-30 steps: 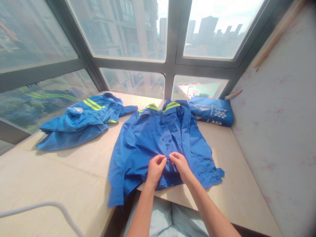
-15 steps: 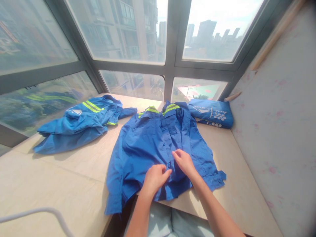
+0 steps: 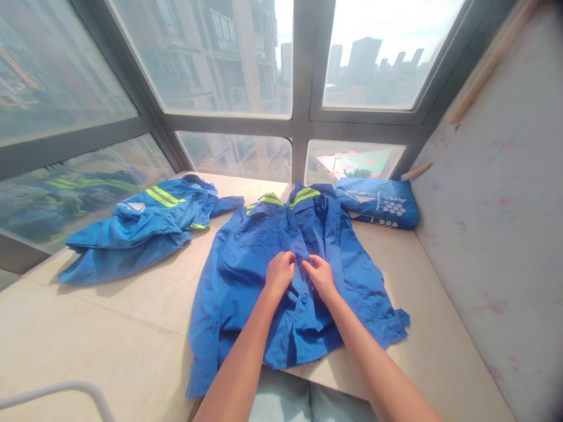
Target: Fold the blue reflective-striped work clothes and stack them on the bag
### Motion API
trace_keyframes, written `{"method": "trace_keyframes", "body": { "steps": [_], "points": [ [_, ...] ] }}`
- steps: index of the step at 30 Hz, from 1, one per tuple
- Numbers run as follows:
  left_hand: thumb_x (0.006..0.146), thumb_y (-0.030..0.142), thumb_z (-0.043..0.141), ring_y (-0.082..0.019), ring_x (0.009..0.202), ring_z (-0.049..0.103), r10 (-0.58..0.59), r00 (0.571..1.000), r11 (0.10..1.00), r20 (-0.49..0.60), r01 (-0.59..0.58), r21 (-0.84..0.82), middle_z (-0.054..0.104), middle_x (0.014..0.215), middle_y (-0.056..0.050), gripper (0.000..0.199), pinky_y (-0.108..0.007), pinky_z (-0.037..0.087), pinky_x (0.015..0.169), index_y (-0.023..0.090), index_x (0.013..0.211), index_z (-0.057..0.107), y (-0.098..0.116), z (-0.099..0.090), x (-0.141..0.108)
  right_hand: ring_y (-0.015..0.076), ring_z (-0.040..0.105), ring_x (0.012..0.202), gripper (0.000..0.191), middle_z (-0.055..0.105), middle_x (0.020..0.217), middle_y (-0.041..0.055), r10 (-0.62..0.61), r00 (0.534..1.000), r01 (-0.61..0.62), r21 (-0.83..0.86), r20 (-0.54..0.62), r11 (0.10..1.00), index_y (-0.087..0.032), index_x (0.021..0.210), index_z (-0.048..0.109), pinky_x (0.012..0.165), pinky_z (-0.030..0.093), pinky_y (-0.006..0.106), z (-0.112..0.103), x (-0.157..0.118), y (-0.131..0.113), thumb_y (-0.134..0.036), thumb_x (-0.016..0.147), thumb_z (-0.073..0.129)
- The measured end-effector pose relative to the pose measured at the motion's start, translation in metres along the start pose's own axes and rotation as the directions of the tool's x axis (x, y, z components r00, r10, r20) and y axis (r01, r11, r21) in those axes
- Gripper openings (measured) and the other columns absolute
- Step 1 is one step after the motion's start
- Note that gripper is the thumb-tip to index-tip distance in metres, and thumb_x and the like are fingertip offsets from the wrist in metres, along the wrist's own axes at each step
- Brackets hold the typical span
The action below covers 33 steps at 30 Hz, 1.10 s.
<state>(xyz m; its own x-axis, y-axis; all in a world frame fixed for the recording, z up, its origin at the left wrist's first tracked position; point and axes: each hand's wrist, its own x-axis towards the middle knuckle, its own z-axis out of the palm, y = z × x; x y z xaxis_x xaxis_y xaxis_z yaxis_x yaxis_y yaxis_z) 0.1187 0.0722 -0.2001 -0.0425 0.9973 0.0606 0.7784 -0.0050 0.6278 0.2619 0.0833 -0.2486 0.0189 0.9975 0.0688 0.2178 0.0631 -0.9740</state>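
A blue work jacket (image 3: 246, 258) with yellow-green stripes at the shoulders lies spread out, its collar end toward the window. Both hands are at its front placket, above a visible button (image 3: 304, 299). My left hand (image 3: 280, 273) pinches the cloth on the left side of the placket. Just to the right, a small gap away, my right hand (image 3: 318, 275) has its thumb and fingertips closed on the placket edge. Whatever small part lies between the fingertips is hidden.
A second blue jacket (image 3: 149, 214) lies crumpled at the left on the pale surface (image 3: 132, 316). A folded blue bundle with white print (image 3: 378, 202) sits at the back right by the wall. A white tube (image 3: 65, 387) curves at the lower left.
Both hands have moved up the placket toward the collar and closed on the cloth. The button that was between them now shows below them.
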Motion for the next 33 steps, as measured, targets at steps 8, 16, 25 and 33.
{"method": "trace_keyframes", "body": {
  "steps": [8, 16, 25, 33],
  "points": [
    [0.079, 0.013, 0.066, -0.021, 0.082, 0.063, -0.014, 1.000, 0.988, -0.017, 0.011, -0.152, 0.070, 0.083, -0.005, 0.009, -0.029, 0.043, 0.078, 0.021, 0.079, 0.069, -0.014, 0.007, 0.001, 0.0186, 0.060, 0.068, 0.038, 0.070, 0.075, 0.0038, 0.014, 0.999, -0.010, 0.066, -0.047, 0.998, -0.016, 0.084, 0.068, 0.066, 0.050, 0.030, -0.003, -0.006, 0.000, -0.053, 0.076, 0.069],
    [0.076, 0.024, 0.067, -0.019, 0.073, 0.065, -0.014, 0.999, 0.912, -0.033, -0.001, -0.409, 0.072, 0.076, -0.003, 0.003, -0.029, 0.047, 0.071, 0.023, 0.076, 0.069, -0.019, -0.002, 0.001, 0.0214, 0.067, 0.073, 0.039, 0.075, 0.082, 0.0063, 0.023, 0.999, -0.029, 0.125, 0.045, 0.992, -0.016, 0.090, 0.075, 0.069, 0.055, 0.032, -0.004, -0.008, 0.001, -0.050, 0.072, 0.073],
    [0.074, 0.028, 0.069, -0.019, 0.074, 0.067, 0.010, 1.000, 0.871, -0.019, -0.018, -0.491, 0.072, 0.076, -0.003, 0.006, -0.029, 0.050, 0.074, 0.022, 0.076, 0.071, -0.015, -0.006, -0.003, 0.0204, 0.068, 0.073, 0.031, 0.075, 0.083, 0.0057, -0.009, 1.000, 0.011, 0.160, -0.011, 0.987, -0.018, 0.085, 0.076, 0.073, 0.056, 0.033, 0.002, -0.008, 0.006, -0.046, 0.074, 0.073],
    [0.078, 0.021, 0.067, -0.020, 0.076, 0.069, 0.026, 0.999, 0.895, -0.027, -0.035, -0.445, 0.074, 0.080, -0.003, 0.008, -0.030, 0.050, 0.077, 0.024, 0.080, 0.074, -0.012, 0.000, -0.003, 0.0225, 0.071, 0.082, 0.031, 0.077, 0.091, 0.0079, -0.034, 0.998, 0.039, 0.103, -0.049, 0.994, -0.018, 0.090, 0.076, 0.079, 0.058, 0.036, 0.003, -0.009, 0.003, -0.046, 0.077, 0.070]
  ]
}}
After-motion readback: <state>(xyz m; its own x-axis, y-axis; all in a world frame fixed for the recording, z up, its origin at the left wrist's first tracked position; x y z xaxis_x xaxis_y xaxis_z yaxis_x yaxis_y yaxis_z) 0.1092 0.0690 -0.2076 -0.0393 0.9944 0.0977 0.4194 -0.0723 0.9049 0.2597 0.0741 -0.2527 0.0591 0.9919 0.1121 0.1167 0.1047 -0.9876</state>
